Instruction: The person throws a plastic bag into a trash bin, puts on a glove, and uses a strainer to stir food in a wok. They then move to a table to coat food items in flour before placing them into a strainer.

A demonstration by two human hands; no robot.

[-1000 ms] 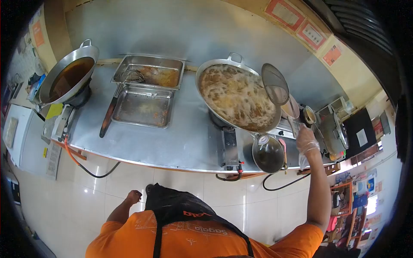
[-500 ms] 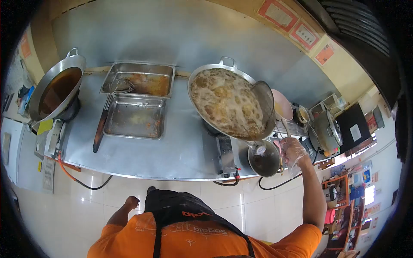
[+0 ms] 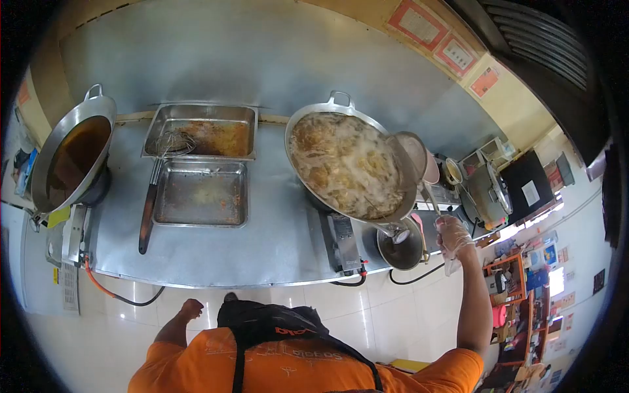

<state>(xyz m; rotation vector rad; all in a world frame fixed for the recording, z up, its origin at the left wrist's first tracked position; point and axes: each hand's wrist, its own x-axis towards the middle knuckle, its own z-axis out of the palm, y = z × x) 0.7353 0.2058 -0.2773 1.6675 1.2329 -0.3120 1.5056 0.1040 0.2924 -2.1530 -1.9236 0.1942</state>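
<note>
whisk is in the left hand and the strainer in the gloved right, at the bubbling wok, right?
In the head view, the whisk rests on the farther tray, not in the left hand; the gloved right hand does hold the strainer at the bubbling wok.

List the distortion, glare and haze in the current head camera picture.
Head view: lens distortion bows the front edge of the grey metal counter, within a dark surround; same view, light streaks glare off the pale tiled floor and a white patch far right looks washed out; same view, foam and apparent steam obscure the large silver wok's contents.
</note>
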